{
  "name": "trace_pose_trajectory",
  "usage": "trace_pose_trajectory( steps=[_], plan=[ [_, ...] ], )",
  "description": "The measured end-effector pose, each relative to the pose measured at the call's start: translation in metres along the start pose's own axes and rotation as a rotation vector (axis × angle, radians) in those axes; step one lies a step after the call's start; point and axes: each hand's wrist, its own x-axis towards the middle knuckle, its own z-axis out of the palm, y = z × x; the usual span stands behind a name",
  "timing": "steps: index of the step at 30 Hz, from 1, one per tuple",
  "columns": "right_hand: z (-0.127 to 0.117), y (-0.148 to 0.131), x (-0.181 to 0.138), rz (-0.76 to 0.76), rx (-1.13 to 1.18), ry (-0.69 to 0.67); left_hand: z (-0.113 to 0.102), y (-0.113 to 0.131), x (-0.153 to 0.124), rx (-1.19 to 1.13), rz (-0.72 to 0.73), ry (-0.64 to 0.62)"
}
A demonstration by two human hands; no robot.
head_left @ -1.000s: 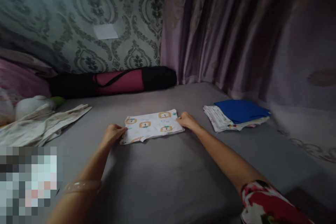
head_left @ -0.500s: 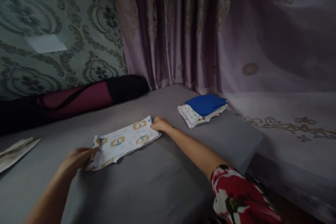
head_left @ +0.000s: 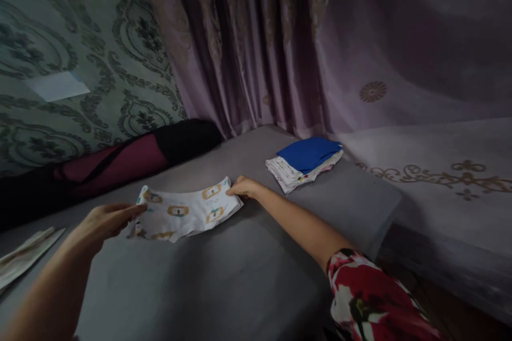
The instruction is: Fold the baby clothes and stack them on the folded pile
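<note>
A folded white garment with orange-brown and teal prints is stretched between my two hands and sags a little in the middle. My left hand pinches its left end, thumb against fingers. At the far right end, my right hand grips the upper corner. The garment's left part is lifted above the grey mattress surface. To the right of my right hand lies a stack of folded cloths, with a blue folded cloth on top.
A pale folded cloth lies at the left edge. Along the wall rests a long black and maroon bag. Purple curtains hang behind the bed, and the mattress edge drops off at the right.
My left hand has risen and moved slightly left, lifting the left end of the garment, which now sags. My right hand keeps its hold. The view has tilted slightly.
</note>
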Motion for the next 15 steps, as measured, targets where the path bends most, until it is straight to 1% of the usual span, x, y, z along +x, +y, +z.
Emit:
trace_pose_trajectory(
  steps=[2,4,7,9,11,15],
  plan=[
    [-0.024,0.005,-0.007,-0.023,0.022,0.000,-0.001,0.030,-0.011,-0.083,0.007,0.042],
    [-0.057,0.012,-0.017,-0.052,0.023,0.028,0.005,0.059,-0.022,-0.130,0.024,0.046],
    [-0.113,0.025,-0.031,-0.081,-0.012,0.164,0.027,0.094,-0.028,-0.204,0.106,-0.049],
    [-0.150,0.035,-0.038,-0.081,-0.020,0.265,0.050,0.112,-0.025,-0.311,0.176,-0.100],
    [-0.184,0.045,-0.043,-0.081,-0.033,0.351,0.079,0.132,-0.022,-0.406,0.221,-0.119],
    [-0.243,0.072,-0.043,0.014,-0.001,0.462,0.142,0.180,-0.026,-0.555,0.265,-0.150]
  ],
)
